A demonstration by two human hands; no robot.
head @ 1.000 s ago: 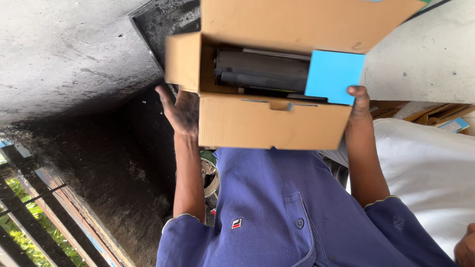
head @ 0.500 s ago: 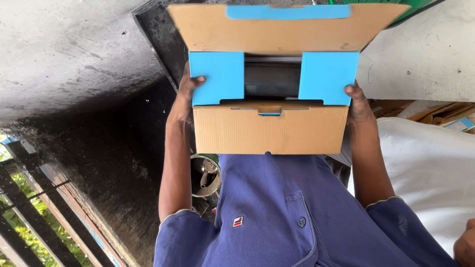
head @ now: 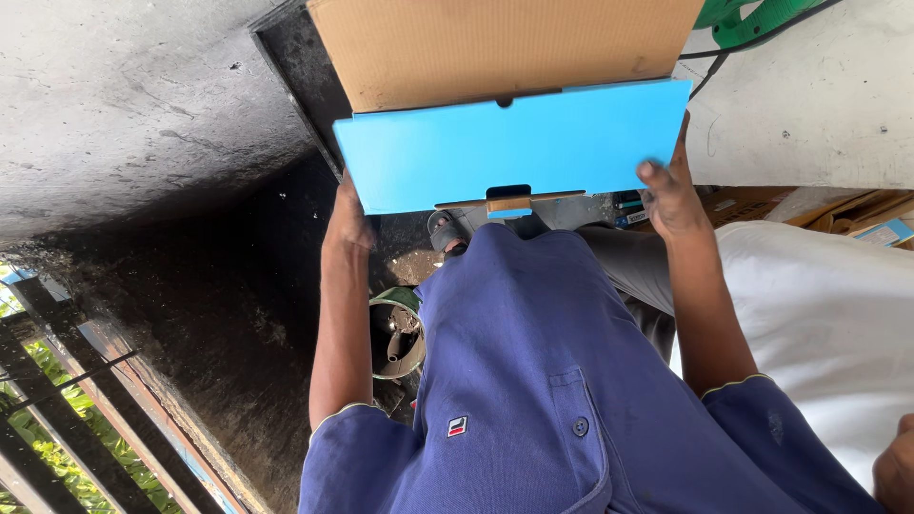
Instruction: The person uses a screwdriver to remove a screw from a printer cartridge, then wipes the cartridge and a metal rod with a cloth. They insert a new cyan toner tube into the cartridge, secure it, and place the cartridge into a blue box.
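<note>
I hold a cardboard box in front of my chest; its bright blue front panel faces me and a small tab sits at its lower edge. My left hand grips the box's left lower corner. My right hand grips the right lower corner, fingers on the blue panel. The box is closed and its contents are hidden. My blue polo shirt fills the lower middle.
A green-rimmed round container and a sandalled foot lie below the box on dark ground. A white sack or cloth and flat cartons are at the right. A metal railing runs at lower left. A skin-toned shape shows at the bottom right corner.
The two blue side flaps were folded in over the dark item, then the large blue lid came down over the opening. The box now sits higher and closer.
</note>
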